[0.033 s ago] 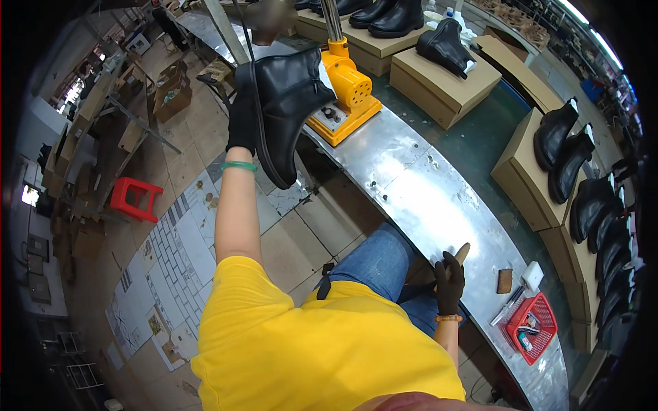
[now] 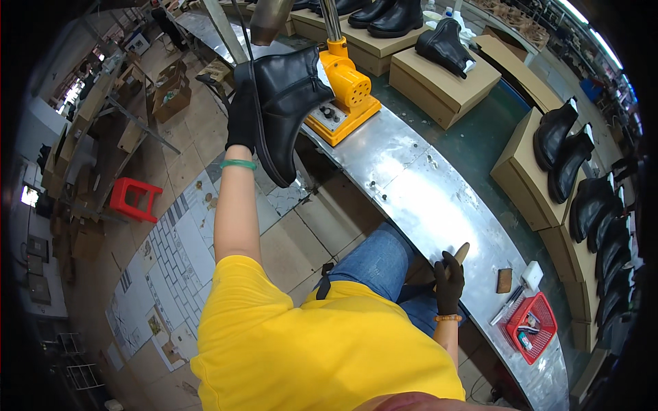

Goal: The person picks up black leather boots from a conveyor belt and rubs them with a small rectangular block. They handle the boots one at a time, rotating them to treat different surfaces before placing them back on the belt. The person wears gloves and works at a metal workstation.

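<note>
At arm's length, my left hand point(image 2: 240, 118) in a black glove is closed on a black ankle boot point(image 2: 284, 96). I grip the boot from its sole side, so the fingers are mostly hidden behind it. The sole faces left and the pale-lined opening faces right, toward a yellow machine base point(image 2: 348, 92). Just above the boot hangs a brownish metal nozzle point(image 2: 271, 19). My right hand point(image 2: 449, 284), in a dark brown glove, rests over the near edge of the metal bench, closed round a tan, rounded stick-like piece point(image 2: 462, 253). Its exact kind is unclear.
The shiny metal bench point(image 2: 425, 185) curves down to the right. On it lie a red basket point(image 2: 541, 335) with small items, a brown block point(image 2: 504, 281) and a white box point(image 2: 532, 275). Beyond stand cardboard boxes point(image 2: 445, 82) with black boots. A red stool point(image 2: 136, 198) stands left.
The metal nozzle above the boot, blurred before, now shows sharply and slightly lower. Both hands and the boot look nearly unmoved.
</note>
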Demonstrator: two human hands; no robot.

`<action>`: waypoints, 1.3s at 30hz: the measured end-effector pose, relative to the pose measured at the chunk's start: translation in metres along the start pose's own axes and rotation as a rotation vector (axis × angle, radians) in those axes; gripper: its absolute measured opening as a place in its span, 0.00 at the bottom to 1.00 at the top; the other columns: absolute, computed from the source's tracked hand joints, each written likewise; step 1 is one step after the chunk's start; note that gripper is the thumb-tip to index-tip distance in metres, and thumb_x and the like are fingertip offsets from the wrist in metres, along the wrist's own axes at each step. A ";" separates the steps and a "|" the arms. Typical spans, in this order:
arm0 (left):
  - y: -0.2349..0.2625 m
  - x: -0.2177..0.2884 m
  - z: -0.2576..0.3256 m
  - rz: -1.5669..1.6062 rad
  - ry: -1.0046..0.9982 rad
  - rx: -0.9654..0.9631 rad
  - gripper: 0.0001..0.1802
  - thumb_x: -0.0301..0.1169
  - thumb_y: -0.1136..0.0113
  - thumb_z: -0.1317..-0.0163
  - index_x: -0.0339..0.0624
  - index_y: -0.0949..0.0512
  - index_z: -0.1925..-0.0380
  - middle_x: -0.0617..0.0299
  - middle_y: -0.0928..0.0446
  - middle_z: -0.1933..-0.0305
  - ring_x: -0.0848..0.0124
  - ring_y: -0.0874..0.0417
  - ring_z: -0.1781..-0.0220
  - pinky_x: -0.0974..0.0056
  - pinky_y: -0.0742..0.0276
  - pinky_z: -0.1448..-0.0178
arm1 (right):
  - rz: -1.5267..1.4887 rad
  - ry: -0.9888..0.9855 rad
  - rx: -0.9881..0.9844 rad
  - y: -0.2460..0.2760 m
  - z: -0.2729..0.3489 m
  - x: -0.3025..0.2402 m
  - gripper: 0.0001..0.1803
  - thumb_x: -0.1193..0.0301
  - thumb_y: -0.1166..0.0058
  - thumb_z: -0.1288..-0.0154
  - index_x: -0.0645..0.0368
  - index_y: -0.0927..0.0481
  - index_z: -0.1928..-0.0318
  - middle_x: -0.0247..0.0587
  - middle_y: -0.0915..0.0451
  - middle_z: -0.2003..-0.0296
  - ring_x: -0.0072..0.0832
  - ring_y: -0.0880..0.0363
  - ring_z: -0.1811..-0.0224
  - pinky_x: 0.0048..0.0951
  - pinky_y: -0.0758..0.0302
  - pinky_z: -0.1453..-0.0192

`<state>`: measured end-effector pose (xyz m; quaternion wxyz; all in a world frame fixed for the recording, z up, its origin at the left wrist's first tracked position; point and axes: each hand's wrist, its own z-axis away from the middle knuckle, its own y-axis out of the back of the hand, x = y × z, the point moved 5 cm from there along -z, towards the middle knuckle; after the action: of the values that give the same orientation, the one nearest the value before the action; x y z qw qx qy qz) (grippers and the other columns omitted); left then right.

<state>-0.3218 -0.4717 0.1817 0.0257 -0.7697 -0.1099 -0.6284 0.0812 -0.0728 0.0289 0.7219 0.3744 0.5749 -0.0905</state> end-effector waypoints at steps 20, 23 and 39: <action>-0.077 -0.056 0.085 0.820 0.237 -0.658 0.33 0.53 0.56 0.32 0.40 0.36 0.37 0.55 0.33 0.36 0.63 0.32 0.36 0.57 0.39 0.31 | -0.231 -0.034 0.006 0.022 -0.028 -0.025 0.17 0.73 0.43 0.42 0.63 0.29 0.53 0.37 0.24 0.66 0.24 0.24 0.67 0.26 0.27 0.61; -0.153 -0.069 0.135 1.146 0.402 -1.028 0.36 0.57 0.61 0.32 0.40 0.38 0.36 0.54 0.35 0.35 0.62 0.34 0.34 0.57 0.41 0.29 | -0.679 0.051 0.005 0.041 -0.045 -0.076 0.08 0.73 0.45 0.39 0.60 0.29 0.61 0.39 0.24 0.67 0.28 0.24 0.64 0.34 0.24 0.54; -0.370 0.035 0.347 0.673 0.650 -1.742 0.30 0.49 0.51 0.34 0.41 0.34 0.39 0.55 0.29 0.40 0.66 0.28 0.40 0.60 0.33 0.34 | -1.777 0.455 0.021 0.152 -0.095 -0.176 0.20 0.55 0.39 0.41 0.49 0.32 0.80 0.24 0.36 0.85 0.18 0.33 0.78 0.25 0.28 0.59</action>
<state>-0.0566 -0.0445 0.1064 -0.3435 -0.3007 0.6277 -0.6305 0.0374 0.0422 0.2480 0.2530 -0.1899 0.7788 -0.5417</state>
